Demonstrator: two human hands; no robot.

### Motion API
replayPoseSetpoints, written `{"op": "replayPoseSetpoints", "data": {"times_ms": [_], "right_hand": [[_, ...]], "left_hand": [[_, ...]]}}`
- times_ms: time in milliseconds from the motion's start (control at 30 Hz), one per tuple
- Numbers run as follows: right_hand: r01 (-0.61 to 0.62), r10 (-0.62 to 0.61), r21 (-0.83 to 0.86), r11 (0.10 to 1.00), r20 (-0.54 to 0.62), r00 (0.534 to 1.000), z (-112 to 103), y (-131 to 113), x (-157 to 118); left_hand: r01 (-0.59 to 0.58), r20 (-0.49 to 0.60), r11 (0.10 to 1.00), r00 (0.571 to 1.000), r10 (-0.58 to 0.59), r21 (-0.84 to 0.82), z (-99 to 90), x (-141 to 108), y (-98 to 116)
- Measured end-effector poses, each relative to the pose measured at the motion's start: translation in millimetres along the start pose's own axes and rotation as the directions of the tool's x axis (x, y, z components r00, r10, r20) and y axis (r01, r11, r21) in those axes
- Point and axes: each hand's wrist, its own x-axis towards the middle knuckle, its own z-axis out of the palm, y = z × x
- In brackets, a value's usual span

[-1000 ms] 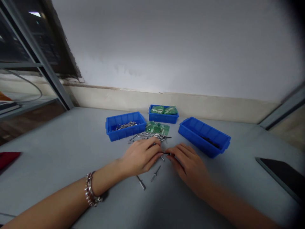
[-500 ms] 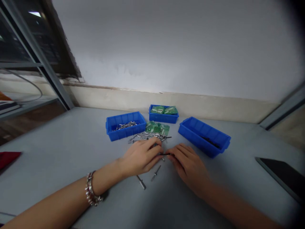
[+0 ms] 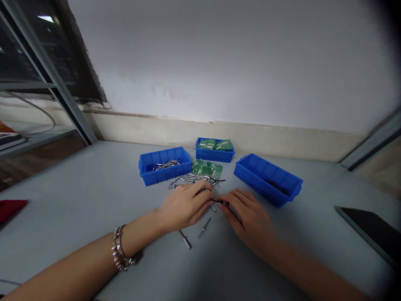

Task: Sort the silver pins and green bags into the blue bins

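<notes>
Between my left hand (image 3: 188, 205) and my right hand (image 3: 249, 213) is a thin black rivet (image 3: 218, 202), pinched at its two ends by the fingertips. My fingers cover most of it. A pile of silver blind rivets (image 3: 191, 179) lies just beyond my left hand, partly hidden by it. Two single blind rivets lie nearer to me: one rivet (image 3: 204, 228) between the hands, another rivet (image 3: 186, 240) below the left wrist. Green printed packets (image 3: 206, 168) rest behind the pile.
Silver rivets fill part of the left blue bin (image 3: 145, 171). The back blue bin (image 3: 214, 156) holds green packets. In the right blue bin (image 3: 263, 184) lie a few dark pieces. A dark flat device (image 3: 369, 230) is at right, red cloth (image 3: 12, 208) at left.
The hands have barely moved. My right fingers have shifted slightly on the black rivet, and its thicker right end shows a little more.
</notes>
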Motion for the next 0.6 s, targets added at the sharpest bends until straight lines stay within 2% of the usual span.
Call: {"op": "replayPoseSetpoints", "data": {"times_ms": [167,333,467,600], "right_hand": [[0.047,-0.054,-0.075,0.996,-0.084,0.995,-7,5,3],[0.047,-0.104,-0.319,0.947,-0.164,0.981,-24,17,9],[-0.085,-0.035,-0.551,0.83,-0.204,0.978,-37,30,12],[-0.259,0.135,-0.697,0.669,-0.229,0.964,-46,41,10]], "left_hand": [[0.052,0.027,0.999,0.998,-0.052,0.002,0.9,0,1],[0.086,0.027,0.996,0.996,-0.087,0.019,1.0,0,1],[0.087,0.035,0.996,0.996,-0.087,0.022,2.2,0,0],[0.102,0.093,0.993,0.99,-0.107,0.053,4.1,0,-1]]}}
